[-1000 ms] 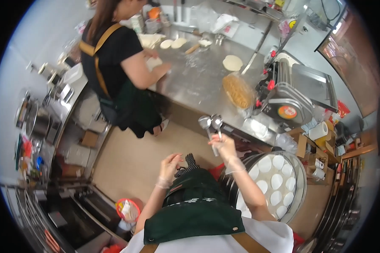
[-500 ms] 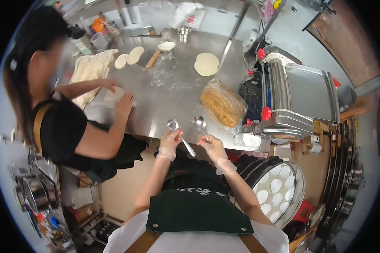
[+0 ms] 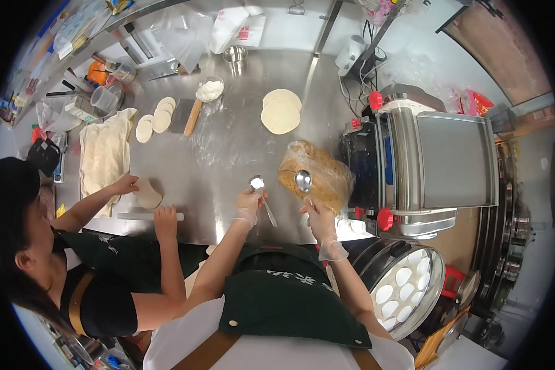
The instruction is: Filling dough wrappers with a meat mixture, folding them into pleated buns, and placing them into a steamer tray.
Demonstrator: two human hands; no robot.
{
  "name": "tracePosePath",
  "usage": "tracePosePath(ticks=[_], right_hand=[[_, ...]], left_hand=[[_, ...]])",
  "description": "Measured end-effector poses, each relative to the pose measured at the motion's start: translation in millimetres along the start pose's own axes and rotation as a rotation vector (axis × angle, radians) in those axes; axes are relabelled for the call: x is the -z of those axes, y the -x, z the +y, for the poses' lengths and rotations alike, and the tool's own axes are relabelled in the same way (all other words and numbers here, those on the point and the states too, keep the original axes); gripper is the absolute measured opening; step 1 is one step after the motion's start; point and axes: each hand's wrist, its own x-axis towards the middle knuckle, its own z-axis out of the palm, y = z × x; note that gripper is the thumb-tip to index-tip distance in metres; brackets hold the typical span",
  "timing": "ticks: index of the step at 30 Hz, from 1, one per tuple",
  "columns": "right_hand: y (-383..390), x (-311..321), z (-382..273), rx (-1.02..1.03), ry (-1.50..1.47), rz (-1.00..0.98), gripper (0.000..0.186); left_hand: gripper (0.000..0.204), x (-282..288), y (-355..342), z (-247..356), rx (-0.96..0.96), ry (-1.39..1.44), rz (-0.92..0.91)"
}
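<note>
Steel bench carries the work. Gloved left hand grips a shiny metal spoon, bowl up, above the bench edge. Gloved right hand grips a second metal spoon just beside a clear plastic bag of brown filling.

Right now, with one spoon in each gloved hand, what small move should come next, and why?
Probably bring the right hand with its spoon forward into the clear bag of brown filling. That spoon's bowl already sits at the bag's near edge and looks empty, while the left hand holds its spoon apart over the bare steel table.
</note>
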Motion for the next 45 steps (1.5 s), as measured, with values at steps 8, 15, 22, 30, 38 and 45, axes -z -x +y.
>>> tracePosePath(ticks=[8,15,22,30,38,45], right_hand=[[-186.2,-1.8,-35.0,0.275,0.561,0.548,0.024],[-294.3,-0.5,13.0,0.142,0.684,0.544,0.021],[-279.0,-46.0,-57.5,0.520,0.625,0.349,0.020],[-342.2,-66.1,-65.7,0.549,0.582,0.289,0.017],[-357.2,-88.2,-79.2,0.295,0.632,0.331,0.010],[-357.5,-80.9,-78.1,0.159,0.511,0.234,0.015]], left_hand=[[0.008,-20.6,-12.0,22.9,-0.022,0.012,0.065],[0.014,-11.4,-13.8,70.2,-0.227,-0.118,0.036],[0.015,13.2,-72.0,21.5,-0.143,-0.262,0.024],[0.023,-5.2,-91.1,91.2,-0.210,-0.743,0.234],[0.029,-56.3,-165.8,160.4,-0.473,-0.772,0.168],[0.024,-102.2,-214.1,189.0,-0.877,-1.130,0.019]])
